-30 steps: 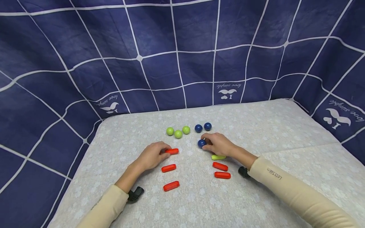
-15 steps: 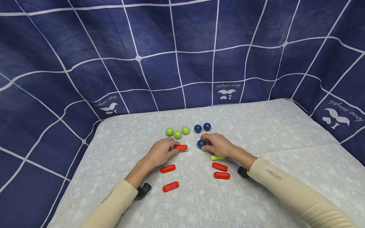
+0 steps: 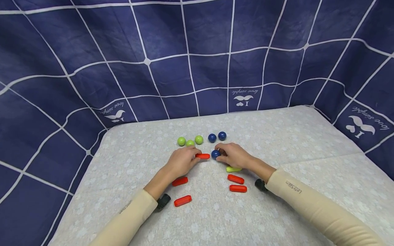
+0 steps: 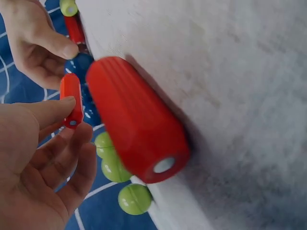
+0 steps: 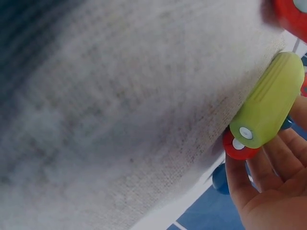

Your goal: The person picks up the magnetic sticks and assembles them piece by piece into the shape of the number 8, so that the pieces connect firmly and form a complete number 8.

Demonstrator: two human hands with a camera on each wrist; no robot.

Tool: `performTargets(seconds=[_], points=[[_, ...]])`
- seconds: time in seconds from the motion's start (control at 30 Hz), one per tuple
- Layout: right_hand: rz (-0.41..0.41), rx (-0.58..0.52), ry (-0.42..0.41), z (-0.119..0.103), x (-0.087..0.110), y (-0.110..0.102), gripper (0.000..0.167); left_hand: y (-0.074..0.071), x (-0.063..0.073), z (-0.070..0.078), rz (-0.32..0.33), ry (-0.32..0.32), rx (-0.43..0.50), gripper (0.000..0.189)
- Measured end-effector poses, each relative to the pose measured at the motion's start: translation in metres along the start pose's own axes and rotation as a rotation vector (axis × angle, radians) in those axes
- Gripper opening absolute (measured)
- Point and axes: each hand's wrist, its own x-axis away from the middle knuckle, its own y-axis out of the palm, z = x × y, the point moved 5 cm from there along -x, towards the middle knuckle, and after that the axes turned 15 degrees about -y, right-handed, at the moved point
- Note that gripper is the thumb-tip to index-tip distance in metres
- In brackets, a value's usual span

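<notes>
My left hand (image 3: 183, 160) pinches a short red plastic rod (image 3: 203, 156) between thumb and fingers. A silver disc shows in the end of that rod (image 4: 72, 108) in the left wrist view. The rod's free end points right, close to a dark blue ball (image 3: 215, 154). My right hand (image 3: 235, 155) holds this ball between thumb and fingertips, low over the cloth. A yellow-green rod (image 3: 233, 169) lies just below the right hand; it fills much of the right wrist view and partly covers that hand there.
Behind the hands sit three green balls (image 3: 181, 141) and two more blue balls (image 3: 212, 138). Two red rods (image 3: 183, 201) lie by the left forearm, two others (image 3: 238, 188) near the right wrist. A patterned white cloth (image 3: 277, 136) covers the table; a blue curtain (image 3: 169, 78) hangs behind.
My left hand has moved right and slightly away from me with the red rod, bringing it near the blue ball. The right hand stays nearly still, holding the ball.
</notes>
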Motion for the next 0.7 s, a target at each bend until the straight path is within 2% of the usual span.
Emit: performTargets(seconds=[0.23,0.5,0.7], points=[[-0.01,-0.002,-0.005,-0.002,0.0,0.001,0.033,0.007,-0.005,-0.007,-0.009,-0.027,0.018,0.018],[0.006,-0.002,-0.017,-0.004,0.0,-0.001,0.032,0.01,-0.011,-0.001,-0.012,-0.019,0.025,0.018],[0.005,-0.003,-0.011,-0.004,0.001,-0.001,0.032,0.012,-0.014,0.0,-0.032,-0.042,0.022,0.018]])
